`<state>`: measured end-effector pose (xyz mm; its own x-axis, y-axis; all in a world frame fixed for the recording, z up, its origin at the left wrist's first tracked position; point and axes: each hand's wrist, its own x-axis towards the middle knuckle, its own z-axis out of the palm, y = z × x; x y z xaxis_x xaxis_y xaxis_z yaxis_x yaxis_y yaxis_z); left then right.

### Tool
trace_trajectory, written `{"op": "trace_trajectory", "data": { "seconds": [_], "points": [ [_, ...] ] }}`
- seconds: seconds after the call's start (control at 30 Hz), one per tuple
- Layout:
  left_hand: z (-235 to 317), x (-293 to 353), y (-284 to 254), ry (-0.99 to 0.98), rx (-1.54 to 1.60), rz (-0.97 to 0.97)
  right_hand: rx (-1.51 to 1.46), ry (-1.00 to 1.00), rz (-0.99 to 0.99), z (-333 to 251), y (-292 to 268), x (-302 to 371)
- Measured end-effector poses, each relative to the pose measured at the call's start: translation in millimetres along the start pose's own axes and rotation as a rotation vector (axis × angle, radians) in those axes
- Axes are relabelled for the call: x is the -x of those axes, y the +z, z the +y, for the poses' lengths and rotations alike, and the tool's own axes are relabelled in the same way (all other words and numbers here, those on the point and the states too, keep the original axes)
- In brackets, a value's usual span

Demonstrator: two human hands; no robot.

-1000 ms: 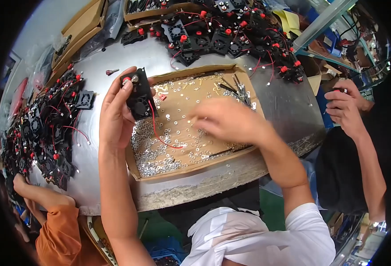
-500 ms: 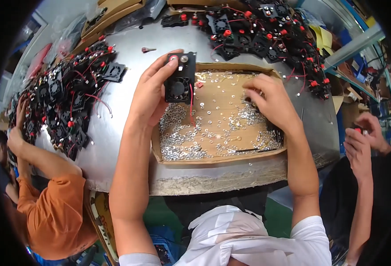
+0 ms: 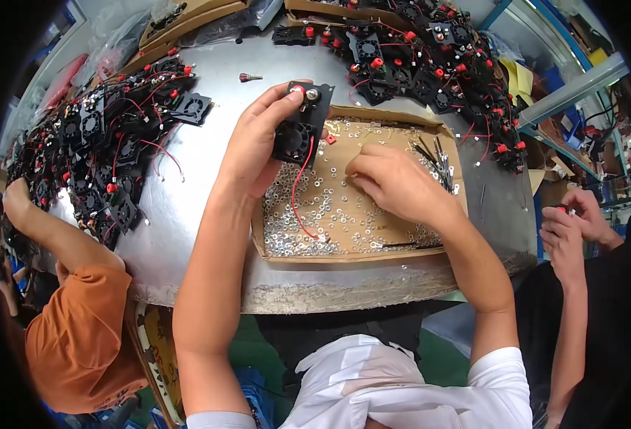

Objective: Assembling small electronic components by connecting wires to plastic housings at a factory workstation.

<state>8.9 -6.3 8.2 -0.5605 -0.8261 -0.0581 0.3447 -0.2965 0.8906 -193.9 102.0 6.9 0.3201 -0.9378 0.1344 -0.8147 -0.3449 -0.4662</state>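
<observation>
My left hand grips a black fan panel above the left part of a shallow cardboard tray. The panel carries a small fan, a red terminal under my thumb and a metal one beside it. A thin red wire dangles from it into the tray. Over the tray's middle, my right hand has its fingers pinched together; what they hold, if anything, is hidden. Small metal nuts and washers lie scattered across the tray, thickest at its left. A red square piece lies near the panel.
Fan panels with red wires are heaped at the left and far right. A loose red-capped terminal lies on the metal table. Slim rods rest at the tray's right. An orange-sleeved person and another person's hands flank me.
My right hand has moved left and nearer from the tray's right side, uncovering the slim rods. The fan panel has shifted slightly right and tilted, and its wire now hangs farther left.
</observation>
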Motion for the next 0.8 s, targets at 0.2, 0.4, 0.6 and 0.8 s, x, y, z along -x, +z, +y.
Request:
{"op": "trace_trajectory", "data": {
  "seconds": [0.2, 0.4, 0.6, 0.8],
  "points": [
    [-1.8, -2.1, -2.2, 0.016, 0.029, 0.019, 0.002, -0.016, 0.003, -1.1, 4.6, -2.6],
    [-0.9, -1.0, -1.7, -0.004, 0.001, 0.015, 0.022, -0.008, -0.01, -0.6, 5.7, -5.7],
    [-1.2, 0.0, 4.1, 0.025, 0.093, 0.043, 0.051, 0.024, -0.072, -8.0, 7.4, -13.9],
    [-3.7, -1.5, 1.3, 0.026, 0.109, -0.049, 0.075, 0.03, 0.069, 16.4, -2.3, -13.6]
  ]
}}
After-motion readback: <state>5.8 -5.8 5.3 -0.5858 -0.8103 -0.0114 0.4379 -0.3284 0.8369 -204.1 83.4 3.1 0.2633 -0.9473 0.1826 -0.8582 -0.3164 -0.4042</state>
